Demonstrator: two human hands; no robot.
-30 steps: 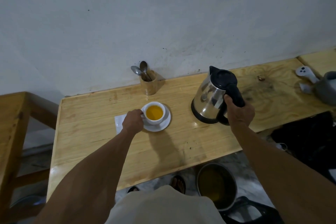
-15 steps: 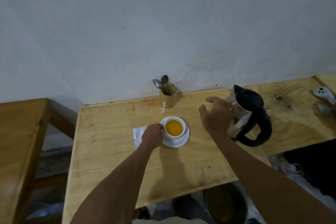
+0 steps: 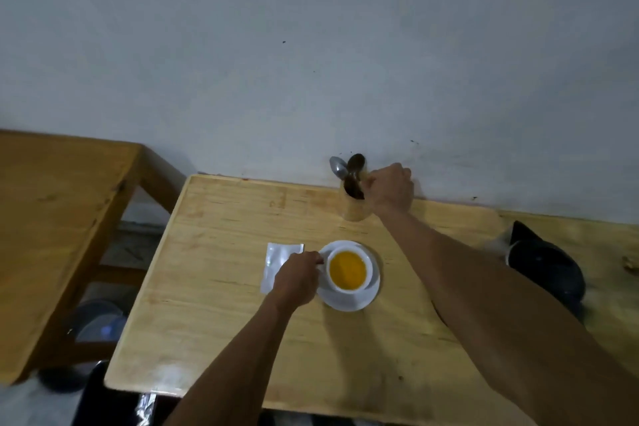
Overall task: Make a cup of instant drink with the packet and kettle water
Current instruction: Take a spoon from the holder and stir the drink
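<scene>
A white cup (image 3: 369, 269) full of orange drink stands on a white saucer (image 3: 345, 303) on the wooden table (image 3: 224, 308). My left hand (image 3: 297, 278) pinches the cup's handle. Under that hand lies the white packet (image 3: 276, 258), flat on the table. At the wall, my right hand (image 3: 390, 188) is curled over the rim of the wooden spoon holder (image 3: 352, 213), its fingers closed against the handle of the dark spoon (image 3: 356, 171). A second, silver spoon (image 3: 338, 166) leans beside it. The black-lidded kettle (image 3: 543, 263) stands to the right, partly hidden behind my right forearm.
A second wooden table (image 3: 58, 218) stands lower at the left, with a gap between the two. The white wall (image 3: 311, 45) runs close behind the spoon holder. Dark objects lie on the floor below the table's front edge.
My right hand has let go of the kettle and moved left and back to the spoon holder, closing on a spoon. My left hand stays on the cup handle.
</scene>
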